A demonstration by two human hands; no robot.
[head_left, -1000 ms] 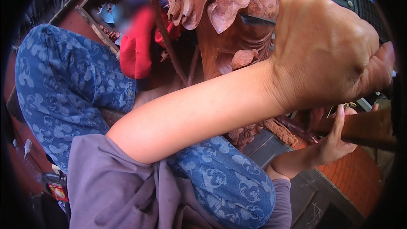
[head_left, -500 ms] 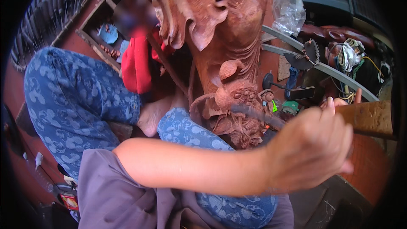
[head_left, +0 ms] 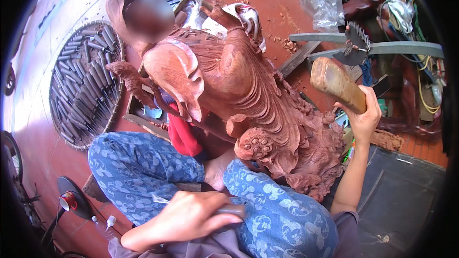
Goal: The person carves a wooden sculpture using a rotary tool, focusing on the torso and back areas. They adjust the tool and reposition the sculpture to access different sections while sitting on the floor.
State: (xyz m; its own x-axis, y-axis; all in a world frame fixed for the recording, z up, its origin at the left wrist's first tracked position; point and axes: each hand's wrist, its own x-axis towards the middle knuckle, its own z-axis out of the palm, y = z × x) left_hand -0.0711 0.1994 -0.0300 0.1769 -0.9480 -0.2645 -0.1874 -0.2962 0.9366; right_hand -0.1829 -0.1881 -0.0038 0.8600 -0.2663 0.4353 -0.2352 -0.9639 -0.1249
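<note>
My left hand point(head_left: 193, 214) is closed round a carving chisel point(head_left: 231, 210), low over my lap. The chisel's brown handle sticks out to the right, and a pale strip of its blade shows on the left. Further right, my right hand point(head_left: 366, 117) is raised and grips a worn wooden mallet point(head_left: 337, 85), its thick head toward the upper left. Between and beyond my hands a reddish-brown carved wooden statue point(head_left: 258, 91) leans across the floor. Its deeply cut base lies near my right knee, and a carved lotus pod point(head_left: 258, 146) faces me.
A round basket point(head_left: 117, 98) of several dark-handled chisels stands at left. A red cloth point(head_left: 184, 134) hangs by my foot. Grey metal bars point(head_left: 401, 48), a clear plastic bag point(head_left: 313, 0) and tangled cords point(head_left: 399, 12) are at upper right. A bottle point(head_left: 103, 227) stands at lower left.
My left hand has drawn back from the far right to my lap. The mallet has come up into plain sight in my right hand. The view has swung, showing the whole statue and basket.
</note>
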